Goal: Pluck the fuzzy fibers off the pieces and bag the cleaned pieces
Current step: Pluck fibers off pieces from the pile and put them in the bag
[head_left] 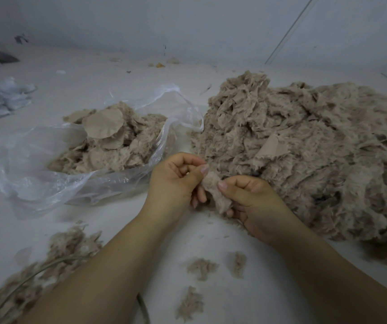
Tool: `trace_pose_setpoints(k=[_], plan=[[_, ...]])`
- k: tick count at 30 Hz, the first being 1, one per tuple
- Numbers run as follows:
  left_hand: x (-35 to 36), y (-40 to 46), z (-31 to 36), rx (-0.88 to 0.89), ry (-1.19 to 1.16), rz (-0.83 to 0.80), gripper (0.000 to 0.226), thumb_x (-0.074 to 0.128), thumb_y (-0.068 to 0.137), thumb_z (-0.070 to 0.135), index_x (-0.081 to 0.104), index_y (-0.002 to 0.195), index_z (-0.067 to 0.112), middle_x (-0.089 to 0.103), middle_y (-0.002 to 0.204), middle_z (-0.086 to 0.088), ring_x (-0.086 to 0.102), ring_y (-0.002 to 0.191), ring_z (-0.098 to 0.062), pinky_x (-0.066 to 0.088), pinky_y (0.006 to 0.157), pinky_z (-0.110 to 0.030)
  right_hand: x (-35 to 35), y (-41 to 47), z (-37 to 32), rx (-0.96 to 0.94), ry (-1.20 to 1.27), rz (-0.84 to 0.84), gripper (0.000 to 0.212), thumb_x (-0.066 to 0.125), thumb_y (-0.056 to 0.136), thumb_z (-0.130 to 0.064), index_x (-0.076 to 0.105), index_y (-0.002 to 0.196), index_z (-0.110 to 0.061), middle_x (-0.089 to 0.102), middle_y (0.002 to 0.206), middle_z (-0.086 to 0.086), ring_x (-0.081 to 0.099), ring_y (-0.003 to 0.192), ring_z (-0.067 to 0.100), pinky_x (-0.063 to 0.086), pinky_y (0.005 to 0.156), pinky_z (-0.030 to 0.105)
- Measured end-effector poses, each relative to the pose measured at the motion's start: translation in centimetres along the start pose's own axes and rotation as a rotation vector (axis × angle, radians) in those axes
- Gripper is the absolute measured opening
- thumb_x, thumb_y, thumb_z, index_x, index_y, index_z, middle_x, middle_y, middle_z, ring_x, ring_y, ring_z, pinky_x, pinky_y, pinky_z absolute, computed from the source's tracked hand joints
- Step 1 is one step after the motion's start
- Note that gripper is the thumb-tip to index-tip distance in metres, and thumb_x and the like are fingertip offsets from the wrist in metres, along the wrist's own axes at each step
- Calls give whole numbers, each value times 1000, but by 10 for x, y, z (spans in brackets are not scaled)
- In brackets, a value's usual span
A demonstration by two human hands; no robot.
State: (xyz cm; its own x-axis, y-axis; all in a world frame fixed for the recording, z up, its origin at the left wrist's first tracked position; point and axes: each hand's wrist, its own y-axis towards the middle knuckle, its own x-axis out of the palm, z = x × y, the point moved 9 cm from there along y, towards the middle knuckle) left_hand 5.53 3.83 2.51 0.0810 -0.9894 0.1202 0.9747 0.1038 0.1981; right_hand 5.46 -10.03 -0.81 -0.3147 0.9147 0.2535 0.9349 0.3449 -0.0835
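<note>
Both hands work one fuzzy beige piece (218, 192), held just above the white surface (246, 288) at centre. Left hand (176, 181) pinches its top edge with thumb against curled fingers; right hand (255, 202) grips the lower part, thumb on top. Clear plastic bag (47, 174) lies open to the left with cleaned pieces (108, 139) inside, several showing smooth round backing. Big pile of fuzzy pieces (304, 155) sits on the right, touching the bag's edge. Loose fiber tufts (202, 267) lie near the forearms, a bigger fiber heap (38, 272) at lower left.
</note>
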Motion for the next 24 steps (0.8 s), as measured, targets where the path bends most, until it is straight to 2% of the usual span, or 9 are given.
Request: trace_pose_setpoints(k=[2, 5, 10, 12, 14, 17, 19, 21, 24], plan=[[-6, 0, 5, 42, -27, 60, 11, 61, 92, -1, 63, 84, 6, 57, 48, -9, 48, 34, -19, 39, 35, -23, -3, 1, 3, 27, 42, 38, 21, 65, 77, -30, 75, 65, -15, 56, 53, 0, 50, 46, 7, 44, 44, 19], [-8, -2, 18, 153, -81, 93, 15, 61, 89, -8, 65, 84, 6, 64, 60, -4, 58, 43, -22, 50, 43, -27, -5, 3, 5, 61, 92, 71, 27, 61, 81, -36, 75, 65, -20, 40, 50, -7, 38, 43, 5, 43, 43, 20], [-1, -9, 38, 406, 121, 49, 20, 67, 80, -13, 70, 82, 7, 67, 84, -9, 66, 77, -24, 57, 70, -39, -7, 6, 7, 95, 191, 102, 32, 66, 74, -49, 73, 62, -20, 41, 53, -2, 39, 38, 5, 44, 42, 24], [10, -14, 44, 498, 249, -37, 16, 67, 77, -15, 70, 80, 1, 65, 84, -10, 64, 81, -24, 54, 72, -36, -9, 6, 9, 104, 209, 118, 36, 68, 69, -54, 71, 66, -19, 44, 54, 0, 41, 38, 6, 45, 42, 25], [20, -18, 47, 541, 344, -106, 14, 66, 74, -15, 71, 76, -1, 67, 83, -7, 65, 80, -17, 54, 70, -29, -9, 5, 8, 98, 194, 105, 33, 68, 72, -49, 72, 68, -17, 49, 56, 1, 42, 40, 6, 47, 42, 25], [28, -21, 42, 470, 374, -187, 14, 61, 71, -10, 70, 72, 1, 68, 77, -5, 64, 72, -16, 52, 62, -31, -4, 5, 7, 78, 188, 50, 27, 65, 79, -30, 70, 84, -4, 56, 64, 7, 42, 45, 6, 49, 45, 22], [26, -19, 34, 333, 331, -195, 12, 58, 71, -2, 68, 71, 5, 65, 68, 1, 59, 61, -14, 46, 53, -28, -5, 5, 8, 78, 164, 44, 28, 64, 80, -21, 67, 95, 2, 59, 65, 7, 43, 48, 6, 49, 47, 20], [22, -15, 26, 229, 294, -176, 6, 65, 76, 7, 66, 71, 9, 58, 57, 7, 50, 49, -7, 40, 47, -22, -6, 6, 10, 81, 140, 51, 18, 63, 86, -12, 68, 96, 2, 58, 63, 4, 45, 48, 5, 49, 48, 20], [20, -10, 10, 120, 346, -165, 26, 81, 79, 18, 60, 73, 4, 51, 47, 1, 42, 41, -9, 34, 43, -21, -8, 6, 10, 74, 135, 54, 19, 68, 81, -16, 69, 93, -1, 58, 63, 6, 49, 48, 5, 50, 49, 21]])
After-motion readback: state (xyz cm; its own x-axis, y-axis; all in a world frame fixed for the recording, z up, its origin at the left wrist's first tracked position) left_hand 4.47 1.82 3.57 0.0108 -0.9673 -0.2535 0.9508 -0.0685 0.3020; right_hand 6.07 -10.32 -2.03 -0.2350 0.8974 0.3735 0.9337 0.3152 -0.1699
